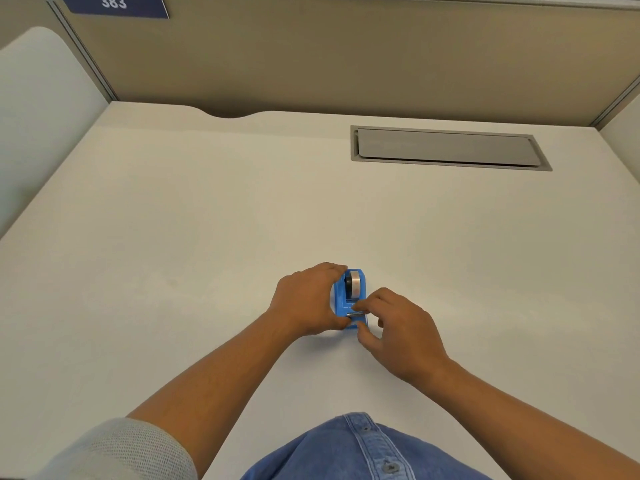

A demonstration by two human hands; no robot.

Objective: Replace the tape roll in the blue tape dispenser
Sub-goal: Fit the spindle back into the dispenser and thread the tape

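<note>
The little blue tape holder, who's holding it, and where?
The left hand grips the small blue plastic tape dispenser by its left side. The right hand's fingertips pinch near its metal cutter.

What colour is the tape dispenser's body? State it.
Bright blue; the tape dispenser shows clearly in the head view, between both hands.

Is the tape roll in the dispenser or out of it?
In. The tape roll sits upright in the cradle of the blue dispenser, which stands on the desk with the left hand around its side.
</note>
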